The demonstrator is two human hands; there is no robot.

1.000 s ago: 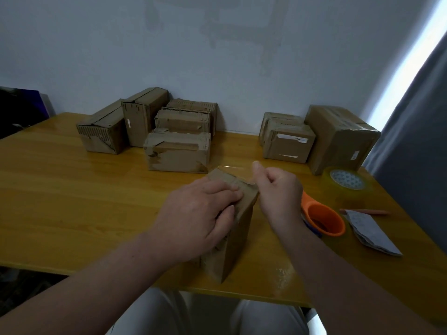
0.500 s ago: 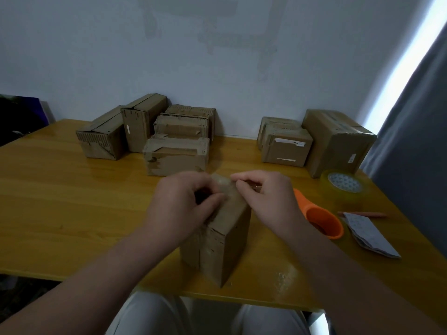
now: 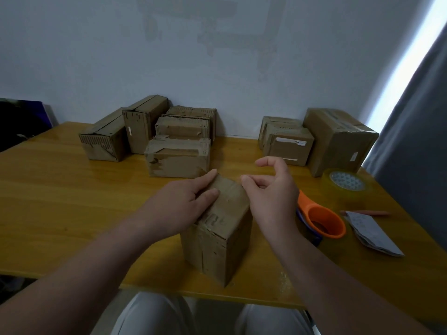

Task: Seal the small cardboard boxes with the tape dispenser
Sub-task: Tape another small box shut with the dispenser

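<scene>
A small cardboard box [image 3: 219, 240] stands upright on the wooden table [image 3: 60, 201] near its front edge. My left hand [image 3: 180, 201] lies on the box's top with straight fingers pressing along the left side. My right hand [image 3: 271, 192] hovers just right of the box top, fingers loosely curled, holding nothing. The orange tape dispenser [image 3: 319, 218] lies on the table just right of my right wrist, partly hidden by it.
Several cardboard boxes [image 3: 177, 158] are grouped at the back left, and three more [image 3: 338, 139] at the back right by the wall. A clear tape roll [image 3: 346, 181], a folded paper [image 3: 372, 233] and a pencil [image 3: 365, 212] lie at the right. A grey curtain [image 3: 416, 131] hangs right.
The box went from tilted to upright. My left hand flattened onto its top. My right hand released its pinch at the top edge and lifted slightly to the right.
</scene>
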